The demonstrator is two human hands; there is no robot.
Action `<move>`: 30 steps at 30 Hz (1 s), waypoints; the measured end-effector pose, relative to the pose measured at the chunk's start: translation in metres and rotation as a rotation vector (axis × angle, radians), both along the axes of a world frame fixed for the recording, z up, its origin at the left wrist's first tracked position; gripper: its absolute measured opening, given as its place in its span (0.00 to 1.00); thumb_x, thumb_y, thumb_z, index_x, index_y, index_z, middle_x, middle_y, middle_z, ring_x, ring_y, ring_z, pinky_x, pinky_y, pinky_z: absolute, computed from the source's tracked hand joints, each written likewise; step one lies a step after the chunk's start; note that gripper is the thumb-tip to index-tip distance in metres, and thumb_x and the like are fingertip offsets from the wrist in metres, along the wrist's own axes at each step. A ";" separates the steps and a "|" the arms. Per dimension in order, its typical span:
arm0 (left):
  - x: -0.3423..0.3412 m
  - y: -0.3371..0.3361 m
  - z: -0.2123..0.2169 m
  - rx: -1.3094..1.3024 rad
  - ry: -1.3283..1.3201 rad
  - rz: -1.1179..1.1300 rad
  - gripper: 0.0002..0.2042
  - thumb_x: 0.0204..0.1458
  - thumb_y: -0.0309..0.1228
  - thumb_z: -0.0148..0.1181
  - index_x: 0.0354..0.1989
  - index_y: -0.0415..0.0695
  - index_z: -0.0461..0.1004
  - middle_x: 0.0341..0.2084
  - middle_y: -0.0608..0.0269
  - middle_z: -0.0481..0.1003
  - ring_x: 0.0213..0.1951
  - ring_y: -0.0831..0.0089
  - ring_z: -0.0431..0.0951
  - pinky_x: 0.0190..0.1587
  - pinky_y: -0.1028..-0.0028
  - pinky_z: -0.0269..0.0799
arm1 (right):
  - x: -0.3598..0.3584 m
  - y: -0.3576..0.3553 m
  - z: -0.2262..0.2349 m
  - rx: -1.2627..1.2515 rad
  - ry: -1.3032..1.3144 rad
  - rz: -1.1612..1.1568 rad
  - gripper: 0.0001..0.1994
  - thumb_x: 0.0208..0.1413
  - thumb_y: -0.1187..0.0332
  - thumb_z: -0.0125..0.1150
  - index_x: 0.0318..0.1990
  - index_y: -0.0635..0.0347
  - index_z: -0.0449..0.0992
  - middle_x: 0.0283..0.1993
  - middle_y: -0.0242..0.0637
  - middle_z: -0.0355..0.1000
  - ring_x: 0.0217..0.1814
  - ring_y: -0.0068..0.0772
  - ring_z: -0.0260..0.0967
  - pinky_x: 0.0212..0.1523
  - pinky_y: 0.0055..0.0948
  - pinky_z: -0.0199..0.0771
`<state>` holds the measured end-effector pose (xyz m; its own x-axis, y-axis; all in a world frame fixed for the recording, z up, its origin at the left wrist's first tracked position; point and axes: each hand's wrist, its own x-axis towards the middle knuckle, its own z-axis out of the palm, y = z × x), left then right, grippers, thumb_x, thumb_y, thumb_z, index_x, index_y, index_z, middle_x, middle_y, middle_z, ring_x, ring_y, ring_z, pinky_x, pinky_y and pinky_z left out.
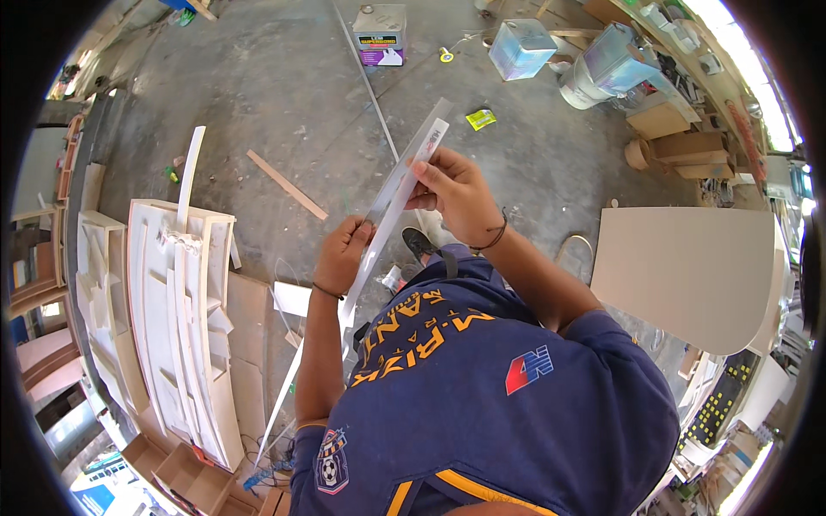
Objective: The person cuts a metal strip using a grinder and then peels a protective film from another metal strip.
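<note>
The long pale strip (pixel 389 219) was up off the floor, slanting in front of the person's body. The left hand (pixel 342 254) pinched it lower down and the right hand (pixel 456 191) gripped it near its far end, thumb on top. A grey band ran alongside the white face (whether this was 1 profile or 2 lengths, I could not tell). So far it was only in hand: no joint to another part showed, and how much work was left could not be read from this view.

Below lay a grey concrete floor (pixel 292 95), scuffed, with a brown wooden strip (pixel 286 185) and a yellow packet (pixel 481 119) on it. A square tin (pixel 381 39) stood farther out. White-panelled shelving (pixel 155 301) filled the left side, and a broad beige board (pixel 688 271) with a rounded corner stood out on the right.
</note>
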<state>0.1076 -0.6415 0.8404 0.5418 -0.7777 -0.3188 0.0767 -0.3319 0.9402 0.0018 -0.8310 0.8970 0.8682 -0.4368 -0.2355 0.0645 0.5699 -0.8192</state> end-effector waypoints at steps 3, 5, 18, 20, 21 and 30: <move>-0.008 -0.001 0.006 -0.046 0.283 -0.004 0.12 0.60 0.36 0.44 0.37 0.39 0.68 0.23 0.63 0.72 0.25 0.79 0.73 0.30 0.80 0.67 | -0.001 -0.006 -0.004 0.053 0.014 -0.054 0.11 0.59 0.66 0.53 0.42 0.66 0.71 0.35 0.36 0.72 0.35 0.27 0.73 0.37 0.28 0.79; -0.007 0.000 0.008 -0.038 0.373 -0.024 0.14 0.60 0.38 0.43 0.38 0.39 0.67 0.21 0.64 0.70 0.22 0.79 0.71 0.29 0.79 0.67 | -0.003 -0.008 -0.006 0.042 0.029 -0.079 0.11 0.59 0.67 0.52 0.42 0.66 0.72 0.35 0.36 0.72 0.35 0.27 0.73 0.37 0.28 0.79; -0.028 -0.003 0.009 0.057 0.149 -0.155 0.24 0.58 0.51 0.44 0.42 0.39 0.68 0.22 0.70 0.64 0.20 0.84 0.64 0.25 0.83 0.61 | -0.022 -0.021 -0.005 0.034 0.084 -0.261 0.09 0.56 0.70 0.56 0.38 0.68 0.70 0.33 0.39 0.72 0.33 0.30 0.74 0.35 0.31 0.81; -0.033 -0.007 0.009 0.047 0.127 -0.147 0.19 0.60 0.46 0.44 0.39 0.39 0.68 0.19 0.70 0.65 0.20 0.84 0.65 0.25 0.82 0.62 | -0.024 -0.021 -0.006 0.000 0.096 -0.265 0.09 0.56 0.70 0.56 0.39 0.68 0.70 0.33 0.40 0.73 0.32 0.31 0.75 0.35 0.31 0.81; -0.034 -0.009 0.010 0.041 0.115 -0.141 0.17 0.60 0.43 0.44 0.37 0.39 0.68 0.18 0.70 0.65 0.20 0.84 0.66 0.25 0.81 0.63 | -0.025 -0.021 -0.006 -0.026 0.100 -0.260 0.09 0.56 0.70 0.56 0.40 0.67 0.69 0.32 0.40 0.73 0.32 0.31 0.75 0.35 0.31 0.81; -0.045 -0.014 0.001 0.133 -0.241 -0.189 0.16 0.58 0.41 0.50 0.37 0.38 0.68 0.18 0.60 0.69 0.20 0.73 0.70 0.25 0.73 0.65 | -0.039 -0.029 -0.006 -0.308 0.151 -0.321 0.11 0.55 0.74 0.55 0.44 0.65 0.63 0.32 0.40 0.73 0.32 0.28 0.74 0.26 0.22 0.74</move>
<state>0.0631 -0.6557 0.8412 0.4638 -0.8318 -0.3049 -0.2175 -0.4405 0.8710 -0.0372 -0.8597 0.8914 0.6434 -0.7473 -0.1660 0.0647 0.2691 -0.9609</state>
